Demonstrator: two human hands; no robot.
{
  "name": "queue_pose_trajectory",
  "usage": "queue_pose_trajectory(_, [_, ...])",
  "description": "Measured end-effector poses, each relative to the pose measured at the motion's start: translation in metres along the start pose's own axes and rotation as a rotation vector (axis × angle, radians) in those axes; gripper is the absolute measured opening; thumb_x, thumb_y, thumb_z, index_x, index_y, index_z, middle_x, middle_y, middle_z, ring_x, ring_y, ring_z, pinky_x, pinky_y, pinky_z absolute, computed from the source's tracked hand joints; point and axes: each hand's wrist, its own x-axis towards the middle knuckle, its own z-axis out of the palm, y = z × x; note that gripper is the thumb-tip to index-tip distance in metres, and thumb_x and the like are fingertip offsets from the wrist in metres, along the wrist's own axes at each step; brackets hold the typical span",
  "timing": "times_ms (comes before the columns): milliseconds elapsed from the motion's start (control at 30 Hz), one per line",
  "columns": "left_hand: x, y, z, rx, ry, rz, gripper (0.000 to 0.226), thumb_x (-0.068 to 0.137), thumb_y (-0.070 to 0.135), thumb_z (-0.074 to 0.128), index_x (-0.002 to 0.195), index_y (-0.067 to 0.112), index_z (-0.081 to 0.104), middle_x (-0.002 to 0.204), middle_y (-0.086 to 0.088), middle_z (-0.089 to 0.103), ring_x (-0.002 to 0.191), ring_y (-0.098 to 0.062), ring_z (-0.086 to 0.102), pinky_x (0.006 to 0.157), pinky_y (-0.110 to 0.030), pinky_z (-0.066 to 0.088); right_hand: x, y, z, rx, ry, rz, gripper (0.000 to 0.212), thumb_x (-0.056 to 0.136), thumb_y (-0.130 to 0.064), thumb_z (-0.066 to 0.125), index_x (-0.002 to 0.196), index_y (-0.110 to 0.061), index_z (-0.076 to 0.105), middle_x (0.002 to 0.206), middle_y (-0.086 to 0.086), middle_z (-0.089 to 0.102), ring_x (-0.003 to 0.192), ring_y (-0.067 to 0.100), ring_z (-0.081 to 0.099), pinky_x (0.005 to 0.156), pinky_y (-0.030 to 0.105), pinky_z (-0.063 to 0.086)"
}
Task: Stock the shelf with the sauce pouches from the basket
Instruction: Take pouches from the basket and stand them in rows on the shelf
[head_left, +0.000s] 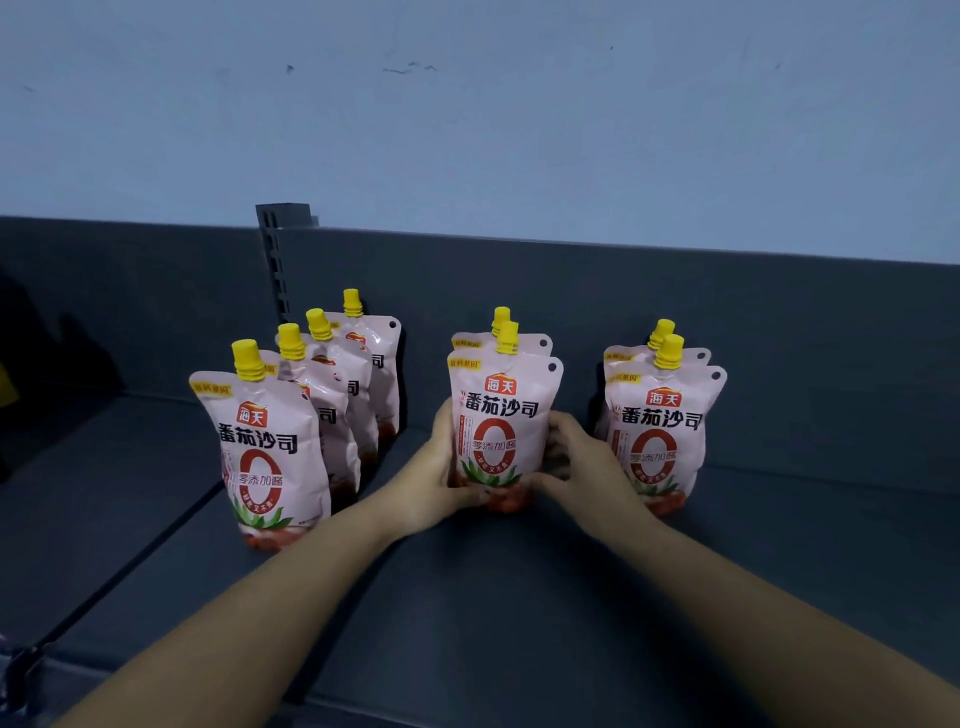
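Pink sauce pouches with yellow caps stand upright in three rows on the dark shelf (467, 597). The left row (265, 452) holds several pouches, one behind another. In the middle row, the front pouch (501, 426) stands before a second one (498, 338). My left hand (447, 467) grips its left side and lower edge. My right hand (582, 462) holds its right side with curled fingers. The right row (660, 436) has two pouches. The basket is out of view.
A dark back panel (675, 301) with a slotted upright (272, 260) rises behind the pouches, under a pale blue wall. A seam (130, 551) runs diagonally across the shelf at the left. A yellow object (6, 389) shows at the left edge.
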Motion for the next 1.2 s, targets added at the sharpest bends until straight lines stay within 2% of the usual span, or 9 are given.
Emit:
queue_pose_trajectory(133, [0.007,-0.007,-0.003,0.109,0.065,-0.015,0.091,0.074,-0.004,0.074,0.137,0.027,0.017,0.122,0.021,0.047,0.113,0.008,0.05,0.091,-0.01,0.045,0.011,0.001,0.001,-0.075,0.055,-0.013,0.036,0.082,-0.01,0.068,0.112,-0.016,0.048,0.105,-0.008,0.062,0.093,0.007,0.058,0.071,0.009,0.045])
queue_pose_trajectory(267, [0.013,-0.016,-0.003,0.221,0.163,-0.055,0.07,0.071,0.005,0.079,0.124,0.015,0.035,0.118,0.006,0.057,0.114,-0.012,0.058,0.095,-0.033,0.051,0.018,0.002,0.002,-0.136,0.089,0.008,0.035,0.083,-0.011,0.068,0.112,-0.014,0.049,0.106,0.001,0.067,0.093,0.014,0.062,0.078,0.024,0.05])
queue_pose_trajectory(533, [0.017,-0.017,-0.001,0.274,0.165,-0.06,0.07,0.075,0.006,0.075,0.13,0.009,0.033,0.117,0.009,0.051,0.115,-0.011,0.054,0.091,-0.022,0.048,0.019,0.0,0.013,-0.163,0.142,0.107,0.029,0.086,-0.012,0.064,0.113,-0.01,0.052,0.112,0.007,0.066,0.102,0.022,0.063,0.083,0.03,0.05])
queue_pose_trajectory(733, [0.011,-0.02,-0.001,0.291,0.156,-0.11,0.078,0.073,0.009,0.076,0.135,0.014,0.028,0.134,0.0,0.051,0.124,-0.016,0.05,0.103,-0.032,0.044,0.005,0.0,0.012,-0.212,0.173,0.148,0.029,0.086,-0.019,0.065,0.107,-0.013,0.047,0.092,0.002,0.063,0.086,0.019,0.062,0.077,0.034,0.053])
queue_pose_trajectory(800, [0.003,-0.017,-0.002,0.421,0.163,-0.141,0.07,0.076,0.015,0.075,0.132,0.012,0.033,0.133,-0.005,0.051,0.123,-0.02,0.049,0.102,-0.032,0.043,-0.004,-0.003,0.009,-0.331,0.154,0.121,0.023,0.088,-0.021,0.061,0.104,-0.012,0.046,0.091,0.003,0.061,0.085,0.02,0.061,0.072,0.034,0.05])
queue_pose_trajectory(900, [-0.016,-0.006,-0.001,0.866,0.119,-0.189,0.042,0.087,0.021,0.06,0.124,0.007,0.044,0.126,-0.013,0.05,0.117,-0.027,0.049,0.096,-0.035,0.044,-0.017,-0.012,0.007,-0.693,-0.017,0.009,0.026,0.092,-0.024,0.051,0.114,-0.012,0.046,0.112,0.006,0.059,0.101,0.023,0.058,0.076,0.033,0.046])
queue_pose_trajectory(1033, [-0.049,0.015,0.005,1.292,0.002,-0.216,0.036,0.088,0.003,0.047,0.123,0.005,0.047,0.124,-0.012,0.047,0.113,-0.029,0.05,0.086,-0.039,0.046,-0.028,-0.028,0.007,-0.964,-0.149,-0.166,0.032,0.093,-0.021,0.044,0.124,-0.013,0.043,0.124,0.008,0.054,0.111,0.026,0.053,0.082,0.035,0.043])
queue_pose_trajectory(1133, [-0.081,0.033,0.007,1.452,0.025,-0.197,0.039,0.087,0.002,0.047,0.125,0.009,0.046,0.123,-0.009,0.049,0.112,-0.029,0.053,0.075,-0.036,0.043,-0.041,-0.039,0.008,-0.979,-0.133,-0.322,0.027,0.087,-0.021,0.054,0.113,-0.013,0.053,0.113,0.008,0.061,0.099,0.026,0.06,0.073,0.032,0.043])
queue_pose_trajectory(1200, [-0.112,0.044,0.007,1.545,0.056,-0.218,0.036,0.087,0.003,0.046,0.123,0.01,0.048,0.121,-0.008,0.051,0.11,-0.03,0.053,0.074,-0.036,0.042,-0.052,-0.053,0.012,-0.968,-0.163,-0.439,0.029,0.06,-0.02,0.078,0.084,-0.011,0.064,0.08,0.008,0.067,0.068,0.025,0.064,0.052,0.028,0.045])
